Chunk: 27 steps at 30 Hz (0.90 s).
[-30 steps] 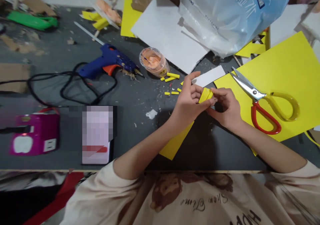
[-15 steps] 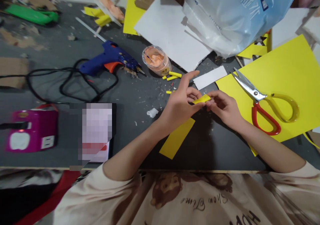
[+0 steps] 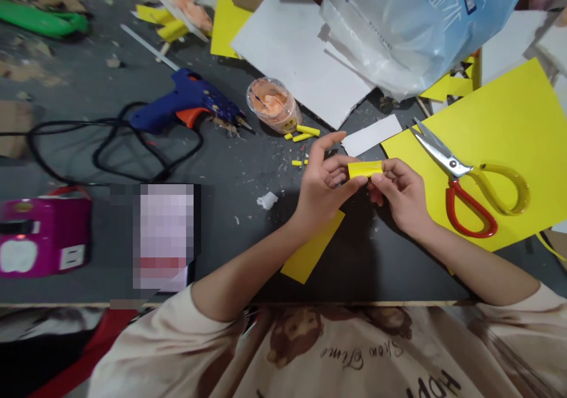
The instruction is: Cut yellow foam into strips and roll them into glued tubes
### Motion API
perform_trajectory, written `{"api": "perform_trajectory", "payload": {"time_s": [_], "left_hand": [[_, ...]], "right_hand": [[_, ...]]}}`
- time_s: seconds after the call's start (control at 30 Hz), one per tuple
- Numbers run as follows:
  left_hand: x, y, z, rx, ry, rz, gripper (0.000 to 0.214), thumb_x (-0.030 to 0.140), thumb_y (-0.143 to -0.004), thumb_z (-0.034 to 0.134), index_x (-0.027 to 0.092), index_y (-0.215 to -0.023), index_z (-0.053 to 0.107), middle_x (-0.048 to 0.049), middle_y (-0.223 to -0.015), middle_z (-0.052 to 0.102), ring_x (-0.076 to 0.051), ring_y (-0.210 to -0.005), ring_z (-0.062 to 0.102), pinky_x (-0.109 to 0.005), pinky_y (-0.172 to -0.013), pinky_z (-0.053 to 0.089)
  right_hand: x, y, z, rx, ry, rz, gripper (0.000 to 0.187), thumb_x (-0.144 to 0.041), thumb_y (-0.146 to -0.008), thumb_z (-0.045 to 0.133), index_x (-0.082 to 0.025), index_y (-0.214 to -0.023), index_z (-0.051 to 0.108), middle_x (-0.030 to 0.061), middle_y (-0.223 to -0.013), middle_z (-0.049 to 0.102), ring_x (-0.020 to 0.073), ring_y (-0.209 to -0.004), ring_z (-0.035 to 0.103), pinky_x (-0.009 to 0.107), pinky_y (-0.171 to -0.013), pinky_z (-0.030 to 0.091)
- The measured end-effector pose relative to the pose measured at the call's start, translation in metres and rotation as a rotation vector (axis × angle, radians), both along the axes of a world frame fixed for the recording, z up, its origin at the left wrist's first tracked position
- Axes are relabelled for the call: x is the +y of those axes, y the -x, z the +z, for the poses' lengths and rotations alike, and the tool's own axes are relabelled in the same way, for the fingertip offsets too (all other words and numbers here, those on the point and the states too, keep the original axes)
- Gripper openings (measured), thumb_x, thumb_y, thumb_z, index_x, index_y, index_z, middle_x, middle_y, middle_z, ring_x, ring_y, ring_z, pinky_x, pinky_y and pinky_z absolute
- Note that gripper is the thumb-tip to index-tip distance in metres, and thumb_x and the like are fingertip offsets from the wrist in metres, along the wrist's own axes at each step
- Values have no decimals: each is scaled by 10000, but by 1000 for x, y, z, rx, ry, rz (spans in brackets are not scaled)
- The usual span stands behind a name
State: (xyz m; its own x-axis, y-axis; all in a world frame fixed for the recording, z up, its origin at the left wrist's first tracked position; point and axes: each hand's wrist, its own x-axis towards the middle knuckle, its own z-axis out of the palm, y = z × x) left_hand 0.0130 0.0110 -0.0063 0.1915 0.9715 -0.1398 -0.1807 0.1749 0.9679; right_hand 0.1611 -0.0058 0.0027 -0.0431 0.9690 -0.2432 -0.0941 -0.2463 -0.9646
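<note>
Both hands meet above the dark table, pinching a small yellow paper piece (image 3: 364, 168) that is curled into a short roll. My left hand (image 3: 325, 182) grips its left end with thumb and fingers, index finger raised. My right hand (image 3: 398, 191) pinches its right end. Under my left wrist lies a yellow paper strip (image 3: 312, 248). Several short yellow rolls (image 3: 303, 134) lie just beyond my left hand.
Red-and-yellow scissors (image 3: 469, 176) rest on a big yellow sheet (image 3: 509, 126) at right. A blue glue gun (image 3: 188, 100) with black cord, an orange-filled plastic jar (image 3: 273, 104), white sheets (image 3: 301, 49), a plastic bag (image 3: 416, 20) and a magenta box (image 3: 42, 235) surround the hands.
The yellow piece went from a flat fold to a tighter roll held level between both hands. The head camera shifted slightly, so the glue gun and box sit further left.
</note>
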Motion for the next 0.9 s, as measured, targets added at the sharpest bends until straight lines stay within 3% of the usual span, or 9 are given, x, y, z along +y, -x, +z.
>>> {"api": "perform_trajectory", "payload": {"time_s": [0.27,0.53,0.67,0.9], "left_hand": [[3,4,-2,24,-19,27,710,297,-687,790,215,-1257,375,25,-767,677,-117,-687,661,-244,-699,538],[8,8,-6,13,-2,-41,742,293,-655,815,254,-1271,405,31,-739,691,-139,-681,681,-261,-676,539],[10,10,-4,21,27,-56,772,297,-628,831,218,-1272,413,33,-708,686,-127,-657,669,-234,-645,528],[8,8,-5,2,0,-57,745,350,-659,812,218,-1271,409,-4,-819,693,-122,-728,668,-236,-722,532]], "right_hand": [[0,-1,1,-78,-28,22,344,-507,-727,712,-209,-755,543,-59,-557,547,72,-460,527,199,-412,402],[3,-5,-1,-151,-94,83,253,-414,-747,707,-215,-797,559,-66,-572,511,72,-473,493,210,-419,354],[4,-6,0,-176,-105,95,237,-403,-766,690,-206,-766,558,-72,-550,503,61,-441,485,204,-408,349],[2,-6,0,-188,-125,80,238,-413,-771,694,-209,-777,573,-64,-553,532,72,-453,514,209,-414,378]]}}
